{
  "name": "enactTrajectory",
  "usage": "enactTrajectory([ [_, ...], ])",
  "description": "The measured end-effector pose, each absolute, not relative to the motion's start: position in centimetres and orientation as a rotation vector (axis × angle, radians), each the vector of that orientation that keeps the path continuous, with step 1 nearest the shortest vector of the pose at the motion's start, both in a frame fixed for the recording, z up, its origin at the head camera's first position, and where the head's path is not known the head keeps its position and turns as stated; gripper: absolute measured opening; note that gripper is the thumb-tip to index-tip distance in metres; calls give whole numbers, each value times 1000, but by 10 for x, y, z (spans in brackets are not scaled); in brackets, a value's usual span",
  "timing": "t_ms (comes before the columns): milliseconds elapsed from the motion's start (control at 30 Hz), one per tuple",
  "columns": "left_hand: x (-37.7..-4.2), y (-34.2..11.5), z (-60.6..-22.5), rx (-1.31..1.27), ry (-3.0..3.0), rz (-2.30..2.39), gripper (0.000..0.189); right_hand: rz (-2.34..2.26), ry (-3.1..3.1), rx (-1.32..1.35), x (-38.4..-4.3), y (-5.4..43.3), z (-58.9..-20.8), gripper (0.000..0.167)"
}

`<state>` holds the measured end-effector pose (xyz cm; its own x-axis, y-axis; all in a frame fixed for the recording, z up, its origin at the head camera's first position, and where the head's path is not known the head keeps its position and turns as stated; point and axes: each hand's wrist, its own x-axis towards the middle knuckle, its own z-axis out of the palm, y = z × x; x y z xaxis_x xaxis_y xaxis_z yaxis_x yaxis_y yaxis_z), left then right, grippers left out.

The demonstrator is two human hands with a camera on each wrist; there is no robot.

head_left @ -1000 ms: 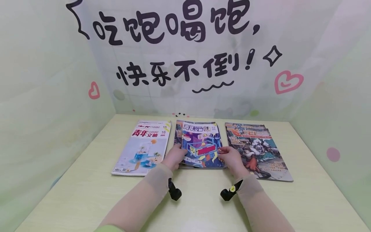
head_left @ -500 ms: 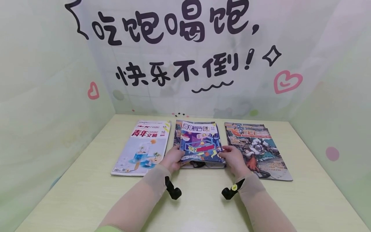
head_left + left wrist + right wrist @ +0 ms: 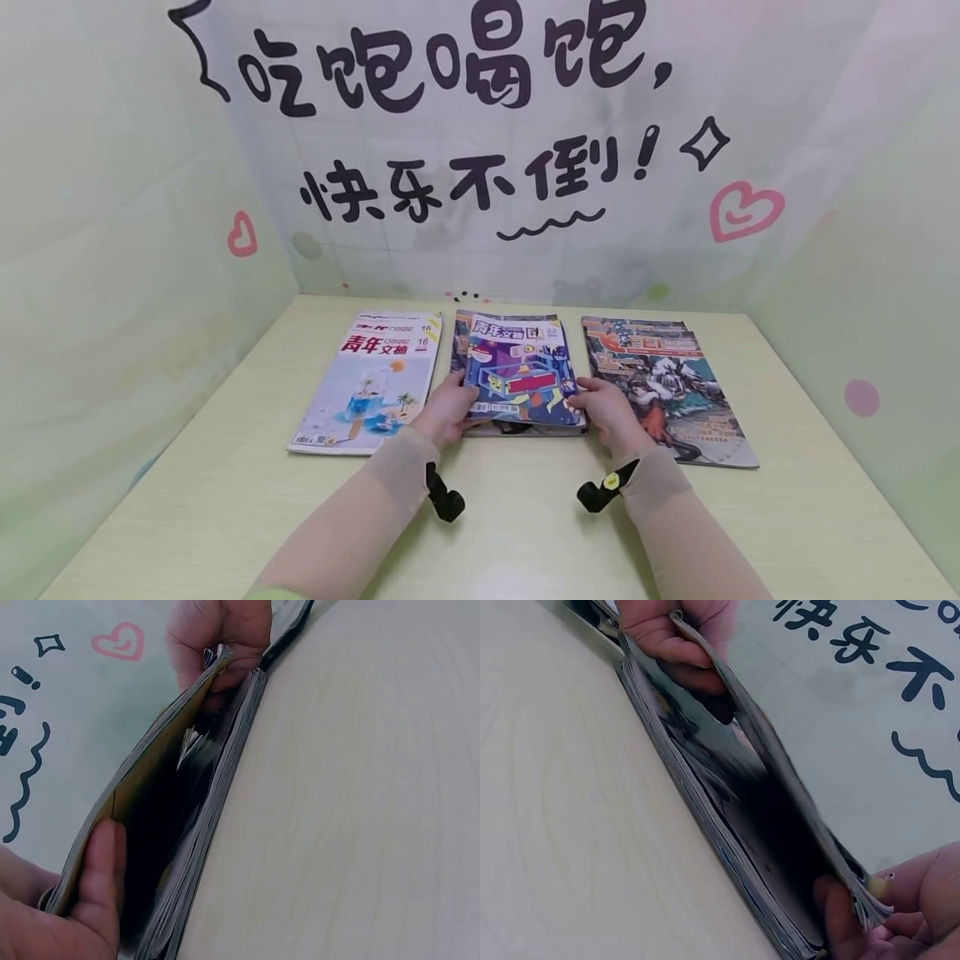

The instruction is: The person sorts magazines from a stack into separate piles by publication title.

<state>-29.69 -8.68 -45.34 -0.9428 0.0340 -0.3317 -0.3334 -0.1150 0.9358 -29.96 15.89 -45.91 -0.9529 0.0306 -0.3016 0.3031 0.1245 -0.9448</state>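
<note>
Purple 青年文摘 magazine (image 3: 521,358) has its near edge raised above the middle magazine stack (image 3: 461,342), left hand (image 3: 447,407) and right hand (image 3: 606,410) pinching opposite sides; probably light, floppy, slick, so best held there, fingers underneath.

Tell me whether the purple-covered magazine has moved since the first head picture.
Yes: in the head view, the purple-covered magazine has its near edge shifted upward against the lower magazine, baring more of it.

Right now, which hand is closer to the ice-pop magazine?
Left. The left hand is beside the ice-pop magazine; the right hand is farther, across the purple magazine.
</note>
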Motion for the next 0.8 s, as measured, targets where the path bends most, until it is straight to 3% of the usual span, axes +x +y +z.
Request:
enactTrajectory([
  [267, -297, -92, -450, -212, 2221, 1862, 67, -1956, 2164, 323, -300, 160, -459, 60],
  [800, -293, -118, -449, -235, 2146, 1978, 65, -2056, 2215, 229, -294, 136, -456, 61],
])
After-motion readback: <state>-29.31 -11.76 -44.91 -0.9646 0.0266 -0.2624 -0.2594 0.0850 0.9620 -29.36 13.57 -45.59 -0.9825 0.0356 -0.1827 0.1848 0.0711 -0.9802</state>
